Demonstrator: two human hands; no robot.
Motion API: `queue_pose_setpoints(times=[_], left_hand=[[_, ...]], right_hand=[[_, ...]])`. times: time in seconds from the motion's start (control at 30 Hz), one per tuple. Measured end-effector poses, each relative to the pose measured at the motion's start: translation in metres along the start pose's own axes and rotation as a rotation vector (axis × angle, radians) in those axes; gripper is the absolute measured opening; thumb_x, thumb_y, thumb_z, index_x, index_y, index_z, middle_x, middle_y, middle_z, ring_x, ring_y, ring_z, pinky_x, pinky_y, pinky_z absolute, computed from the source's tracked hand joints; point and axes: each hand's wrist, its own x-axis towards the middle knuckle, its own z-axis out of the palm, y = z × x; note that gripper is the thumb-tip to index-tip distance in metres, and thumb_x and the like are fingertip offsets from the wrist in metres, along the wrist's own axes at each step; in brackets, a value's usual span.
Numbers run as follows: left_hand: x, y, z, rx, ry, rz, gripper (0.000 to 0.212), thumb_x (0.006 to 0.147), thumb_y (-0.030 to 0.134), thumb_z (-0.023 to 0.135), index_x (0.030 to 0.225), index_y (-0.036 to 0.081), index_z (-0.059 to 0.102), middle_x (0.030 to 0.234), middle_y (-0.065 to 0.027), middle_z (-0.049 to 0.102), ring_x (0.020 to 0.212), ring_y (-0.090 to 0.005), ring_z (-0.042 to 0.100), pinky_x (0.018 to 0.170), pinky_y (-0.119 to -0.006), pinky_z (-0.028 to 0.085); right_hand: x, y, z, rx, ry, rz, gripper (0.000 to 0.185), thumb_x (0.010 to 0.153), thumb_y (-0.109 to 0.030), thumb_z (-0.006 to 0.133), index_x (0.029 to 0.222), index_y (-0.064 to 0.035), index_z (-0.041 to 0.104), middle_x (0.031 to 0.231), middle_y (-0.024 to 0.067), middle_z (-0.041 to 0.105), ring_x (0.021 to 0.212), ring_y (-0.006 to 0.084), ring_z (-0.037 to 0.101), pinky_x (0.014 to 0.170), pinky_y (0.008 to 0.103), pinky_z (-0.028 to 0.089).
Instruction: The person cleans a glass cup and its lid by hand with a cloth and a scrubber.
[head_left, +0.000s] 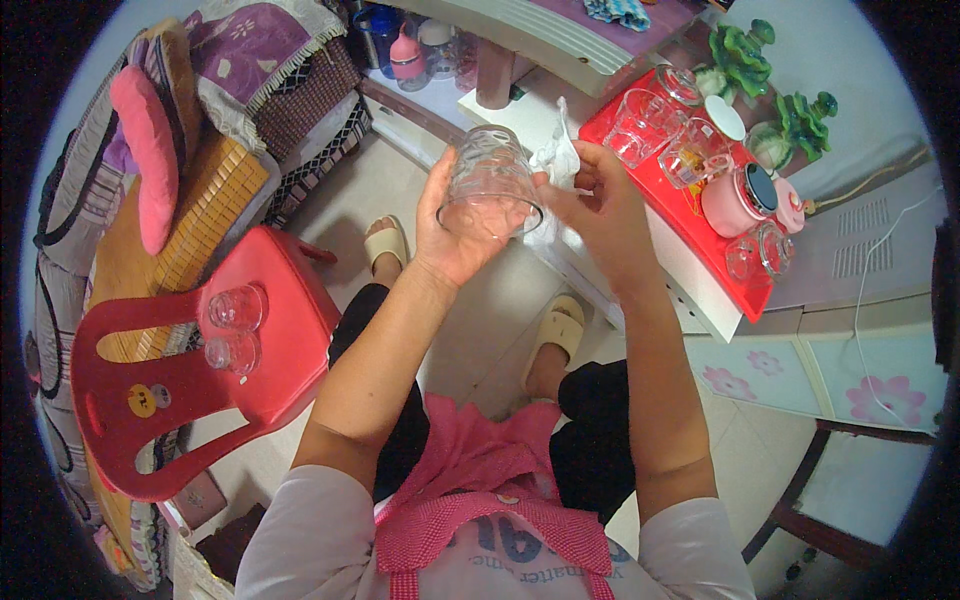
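My left hand (457, 240) holds a clear drinking glass (491, 176) tilted, its rim facing toward me. Just to its right, my right hand (600, 195) grips a crumpled white tissue or cloth (559, 161), which hangs below and sticks up above the fingers; the fingertips are close to the glass. Beyond that hand, a red tray (667, 202) carries several glass cups and mugs, among them a glass mug (686, 154) and a pink lidded jar (731, 201). On the left, two small glass items (244, 307) lie on the seat of a red plastic chair (300, 330).
Green cabbage-shaped ornaments (739, 60) stand behind the tray. A pink bottle (407, 60) sits on a low shelf under the table. A sofa with a bamboo mat (210, 217) and a long pink cushion (148, 161) runs along the left. A white cable (862, 300) hangs at right.
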Motion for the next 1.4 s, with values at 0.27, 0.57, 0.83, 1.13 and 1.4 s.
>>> queue_pose_setpoints(times=[0.27, 0.57, 0.83, 1.13, 1.4], left_hand=[[0.0, 0.003, 0.006, 0.035, -0.04, -0.01, 0.056, 0.083, 0.047, 0.053, 0.11, -0.001, 0.05, 0.107, -0.0152, 0.054, 0.106, -0.0363, 0.049, 0.085, -0.041, 0.043], [0.001, 0.002, -0.004, 0.061, 0.063, -0.076, 0.052, 0.082, 0.049, 0.054, 0.104, 0.002, 0.055, 0.097, -0.0101, 0.058, 0.094, -0.027, 0.054, 0.087, -0.04, 0.043], [0.002, 0.001, 0.0, 0.098, -0.013, -0.086, 0.048, 0.087, 0.044, 0.048, 0.108, 0.001, 0.055, 0.1, -0.0128, 0.059, 0.093, -0.0261, 0.056, 0.085, -0.041, 0.045], [0.001, -0.002, -0.005, 0.387, -0.088, -0.085, 0.047, 0.09, 0.039, 0.044, 0.115, -0.001, 0.05, 0.107, -0.0147, 0.058, 0.098, -0.0258, 0.056, 0.089, -0.04, 0.042], [0.001, -0.005, -0.006, 0.442, 0.063, 0.004, 0.039, 0.091, 0.034, 0.045, 0.116, 0.004, 0.051, 0.106, -0.0109, 0.058, 0.098, -0.0219, 0.055, 0.088, -0.038, 0.043]], right_hand=[[0.005, 0.013, -0.019, -0.383, -0.039, 0.028, 0.028, 0.075, -0.019, 0.064, 0.093, 0.0017, 0.059, 0.076, 0.0123, 0.061, 0.064, 0.0207, 0.058, 0.062, 0.031, 0.045], [-0.001, 0.004, -0.005, -0.483, -0.055, -0.474, 0.028, 0.075, -0.017, 0.065, 0.093, 0.0035, 0.059, 0.098, 0.0124, 0.059, 0.084, 0.0232, 0.061, 0.072, 0.0301, 0.047], [-0.003, -0.003, -0.009, -0.025, 0.015, -0.047, 0.025, 0.076, -0.014, 0.067, 0.096, -0.0024, 0.057, 0.092, 0.009, 0.059, 0.081, 0.0129, 0.057, 0.07, 0.027, 0.046], [0.006, 0.007, -0.005, -0.326, 0.136, -0.431, 0.023, 0.074, -0.006, 0.065, 0.096, -0.0037, 0.058, 0.094, 0.0102, 0.057, 0.086, 0.0237, 0.057, 0.075, 0.0301, 0.045], [-0.009, 0.002, 0.012, -0.383, 0.0, -0.588, 0.026, 0.068, 0.0, 0.06, 0.093, -0.008, 0.062, 0.094, 0.0092, 0.057, 0.091, 0.0272, 0.055, 0.08, 0.0368, 0.044]])
